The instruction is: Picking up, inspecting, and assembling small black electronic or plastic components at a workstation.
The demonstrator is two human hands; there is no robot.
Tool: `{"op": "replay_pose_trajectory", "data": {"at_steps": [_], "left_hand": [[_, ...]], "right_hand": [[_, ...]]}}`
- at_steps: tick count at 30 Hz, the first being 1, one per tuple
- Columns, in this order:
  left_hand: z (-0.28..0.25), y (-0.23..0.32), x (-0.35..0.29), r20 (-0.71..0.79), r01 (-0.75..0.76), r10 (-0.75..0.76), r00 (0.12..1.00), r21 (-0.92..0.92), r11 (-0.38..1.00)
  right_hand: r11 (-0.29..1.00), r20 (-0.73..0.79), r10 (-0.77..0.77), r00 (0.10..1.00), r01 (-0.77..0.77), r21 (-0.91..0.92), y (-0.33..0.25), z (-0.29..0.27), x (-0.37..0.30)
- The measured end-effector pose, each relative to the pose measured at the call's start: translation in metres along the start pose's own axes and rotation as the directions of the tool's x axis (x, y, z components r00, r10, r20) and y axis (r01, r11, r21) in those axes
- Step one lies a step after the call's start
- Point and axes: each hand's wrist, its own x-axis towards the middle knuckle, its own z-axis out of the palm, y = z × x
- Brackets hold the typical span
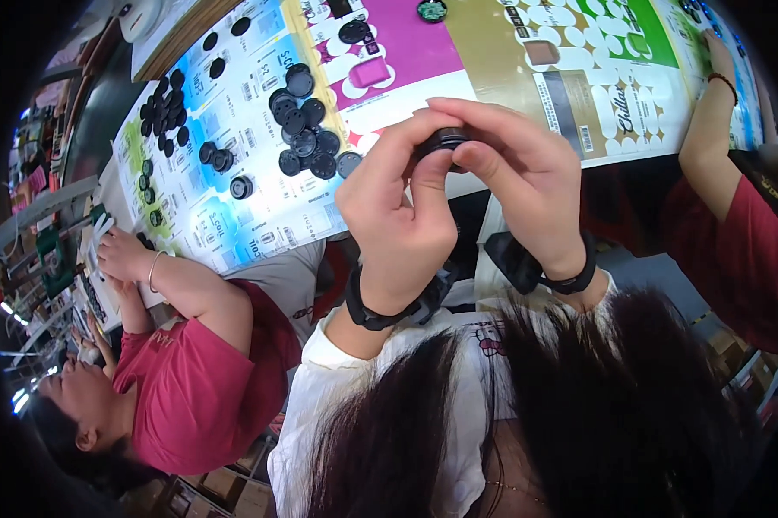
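Between both hands I grip a small round black disc-like part (pixel 448 138), raised above the near edge of the printed table covering. My left hand (pixel 398 194) pinches its left side with thumb and fingers, and my right hand (pixel 527 168) closes on its right side. Its underside and much of its rim are hidden by my fingers. To the left of my hands lies a loose pile of black round discs (pixel 299 143), flat and overlapping on the sheet. A few thicker black round pieces (pixel 242 187) sit farther left.
More black discs (pixel 163 108) are heaped at the far left. A round part with a green inside (pixel 431 10) lies at the far edge. Co-workers in red sit on both sides; one's hand (pixel 123 256) is at the left, another's forearm (pixel 710 129) rests at the right.
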Motion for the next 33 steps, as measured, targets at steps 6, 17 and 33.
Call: {"op": "replay_pose_trajectory", "data": {"at_steps": [6,17,33], "left_hand": [[-0.018,-0.008,0.001,-0.061,0.067,-0.064,0.996,0.057,0.996],[-0.196,-0.084,0.017,-0.501,0.439,-0.076,0.862,0.663,0.606],[-0.025,-0.042,0.145,0.429,-0.328,-0.039,0.902,0.742,0.585]], "right_hand": [[0.998,0.092,0.063,0.994,-0.065,0.018,0.014,0.019,0.011],[0.614,0.640,-0.201,0.742,0.605,-0.508,0.107,0.098,0.136],[0.647,0.652,-0.085,0.753,0.540,-0.539,0.099,0.044,0.111]]}}
